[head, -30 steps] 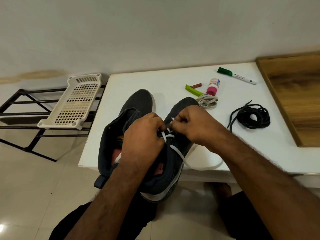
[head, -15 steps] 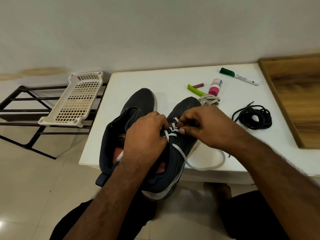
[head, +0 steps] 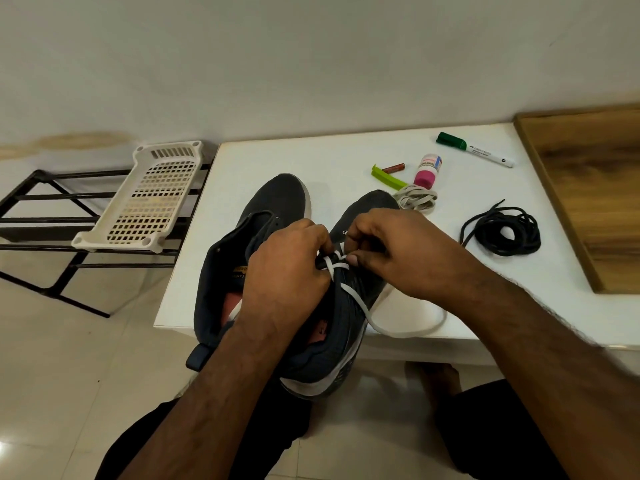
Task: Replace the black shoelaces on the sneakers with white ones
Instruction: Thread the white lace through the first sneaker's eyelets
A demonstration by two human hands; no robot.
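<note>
White lace being threaded into the right-hand sneaker, seen from the head camera.

The white shoelace [head: 353, 296] was pinched at the eyelets by the curled fingers of the left hand [head: 287, 268] and the right hand [head: 398, 251]; its slack was looped over the tabletop [head: 277, 161] edge. Both dark sneakers [head: 277, 202] were set side by side, heels overhanging. The coiled black shoelaces [head: 505, 233] were left well apart to the right, near a second white lace bundle [head: 417, 199].

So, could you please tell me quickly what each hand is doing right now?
Left hand: pinching the flat white shoelace.
Right hand: pinching the same lace.
</note>
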